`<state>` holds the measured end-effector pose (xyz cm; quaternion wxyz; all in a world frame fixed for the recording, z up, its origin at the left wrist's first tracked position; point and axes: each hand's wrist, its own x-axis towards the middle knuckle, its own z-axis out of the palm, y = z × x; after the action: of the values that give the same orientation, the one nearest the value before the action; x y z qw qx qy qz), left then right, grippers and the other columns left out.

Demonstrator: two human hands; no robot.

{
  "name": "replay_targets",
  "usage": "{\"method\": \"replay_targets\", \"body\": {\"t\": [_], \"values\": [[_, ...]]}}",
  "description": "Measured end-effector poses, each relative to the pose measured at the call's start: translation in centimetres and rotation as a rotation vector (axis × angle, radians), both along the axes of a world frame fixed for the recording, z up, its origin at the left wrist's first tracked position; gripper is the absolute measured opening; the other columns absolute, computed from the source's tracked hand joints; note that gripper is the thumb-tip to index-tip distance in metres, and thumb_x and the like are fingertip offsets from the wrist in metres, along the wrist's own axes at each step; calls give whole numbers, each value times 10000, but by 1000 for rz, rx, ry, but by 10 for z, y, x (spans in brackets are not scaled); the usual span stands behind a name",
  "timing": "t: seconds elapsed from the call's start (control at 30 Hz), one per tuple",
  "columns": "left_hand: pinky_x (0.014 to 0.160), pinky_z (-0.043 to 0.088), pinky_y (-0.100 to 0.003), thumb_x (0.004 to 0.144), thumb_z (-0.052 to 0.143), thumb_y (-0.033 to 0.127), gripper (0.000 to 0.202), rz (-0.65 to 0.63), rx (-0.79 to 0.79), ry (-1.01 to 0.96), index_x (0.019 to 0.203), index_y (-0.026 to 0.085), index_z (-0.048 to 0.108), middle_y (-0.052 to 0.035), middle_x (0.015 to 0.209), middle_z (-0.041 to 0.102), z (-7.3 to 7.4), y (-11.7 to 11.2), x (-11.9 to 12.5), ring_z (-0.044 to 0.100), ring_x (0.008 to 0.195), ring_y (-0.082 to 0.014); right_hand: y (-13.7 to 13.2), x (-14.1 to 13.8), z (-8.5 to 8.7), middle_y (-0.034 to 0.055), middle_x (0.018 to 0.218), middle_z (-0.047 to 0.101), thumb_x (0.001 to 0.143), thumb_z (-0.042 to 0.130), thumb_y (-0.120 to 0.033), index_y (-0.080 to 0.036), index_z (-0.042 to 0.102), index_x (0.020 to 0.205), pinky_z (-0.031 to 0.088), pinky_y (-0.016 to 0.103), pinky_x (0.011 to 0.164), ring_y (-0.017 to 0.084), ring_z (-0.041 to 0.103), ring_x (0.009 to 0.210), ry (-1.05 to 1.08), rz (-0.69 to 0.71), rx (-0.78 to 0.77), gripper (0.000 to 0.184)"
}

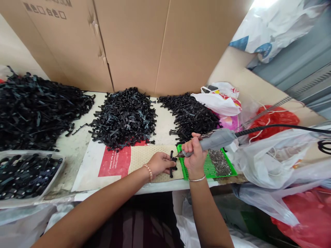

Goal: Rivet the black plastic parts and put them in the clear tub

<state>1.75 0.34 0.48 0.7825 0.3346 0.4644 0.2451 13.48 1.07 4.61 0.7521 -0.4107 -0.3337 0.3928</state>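
Observation:
My left hand [160, 163] is closed on a small black plastic part [172, 164], holding it down on a beige textured mat [141, 155]. My right hand [194, 155] grips a grey powered screwdriver [216, 139] with a black cable [279, 127]. Its tip points left and touches the black part. Just right of the mat lies a green tray [210, 168] with a heap of small metal screws [219, 162].
Three heaps of black plastic parts lie behind: far left [33, 106], middle [125, 115], right [191, 115]. A clear tray [26, 174] of black parts sits at left. Cardboard boxes [134, 41] wall the back. White bags [271, 158] and red bags [274, 119] crowd the right.

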Motion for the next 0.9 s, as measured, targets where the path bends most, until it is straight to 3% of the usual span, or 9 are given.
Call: {"method": "replay_targets", "body": {"t": [0.33, 0.67, 0.9], "values": [[488, 526, -179, 668, 772, 134, 148, -18, 2, 7, 669, 111, 625, -8, 597, 647, 0, 0, 0, 599, 523, -86, -2, 0, -1, -115, 456, 363, 716, 755, -409, -209, 578, 871, 352, 199, 449, 62, 348, 397, 4, 16, 15, 309], [532, 533, -217, 644, 805, 188, 204, -16, 16, 25, 661, 114, 615, -6, 606, 642, -3, -1, 0, 593, 530, -92, -4, -3, -3, -105, 474, 392, 745, 739, -393, -210, 592, 881, 361, 197, 454, 60, 357, 408, -28, 13, 42, 271], [489, 521, -201, 672, 766, 124, 177, -17, 10, 35, 642, 110, 592, -2, 579, 627, 0, 0, 1, 583, 508, -88, -4, -5, -6, -103, 473, 381, 749, 735, -404, -220, 586, 876, 355, 215, 439, 72, 348, 400, -65, 32, 36, 269]]}}
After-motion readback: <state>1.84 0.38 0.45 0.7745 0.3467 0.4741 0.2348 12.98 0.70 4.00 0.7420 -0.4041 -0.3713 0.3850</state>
